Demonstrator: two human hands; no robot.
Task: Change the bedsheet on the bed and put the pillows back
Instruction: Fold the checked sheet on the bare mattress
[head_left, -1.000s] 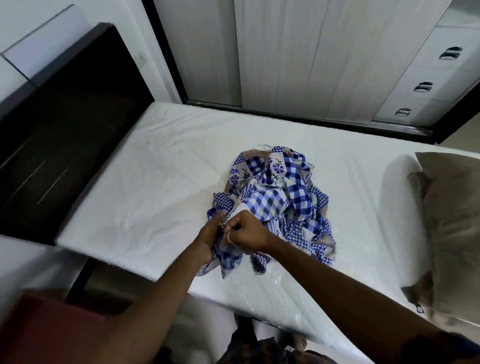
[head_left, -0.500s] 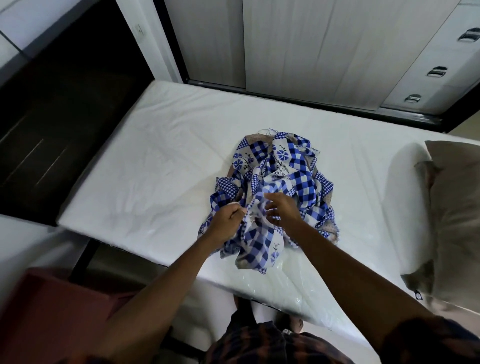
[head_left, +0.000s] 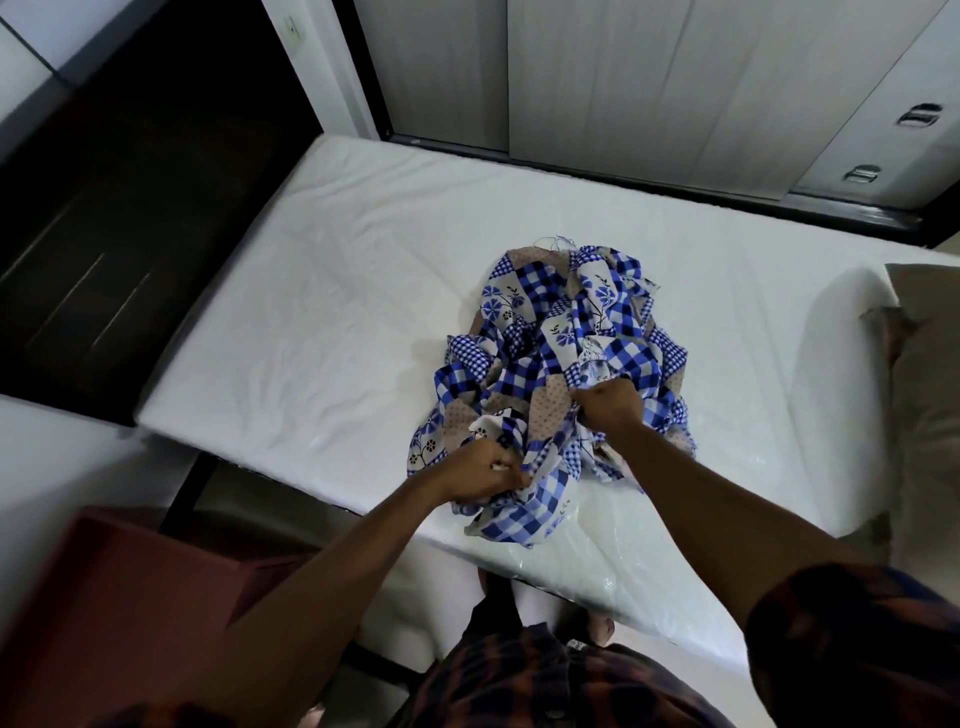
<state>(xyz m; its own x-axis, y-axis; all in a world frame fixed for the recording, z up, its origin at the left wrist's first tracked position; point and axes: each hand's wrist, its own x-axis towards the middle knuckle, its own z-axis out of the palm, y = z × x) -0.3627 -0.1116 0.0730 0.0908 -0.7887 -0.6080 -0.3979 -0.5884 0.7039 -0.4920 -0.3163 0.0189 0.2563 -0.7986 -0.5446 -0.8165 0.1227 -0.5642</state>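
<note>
The bedsheet (head_left: 566, 353), a crumpled heap of blue-and-white check with blue flower patches and tan dotted squares, lies on the bare white mattress (head_left: 337, 312) near its front edge, well apart from the tan pillow (head_left: 930, 374) at the bed's right end. The left hand (head_left: 480, 475) reaches in on a stretched forearm, its fingers (head_left: 506, 470) curled tight on a fold at the heap's near edge. The right hand (head_left: 610, 405), a little farther up the heap, is fisted, its fingers clamped on a bunch of cloth.
</note>
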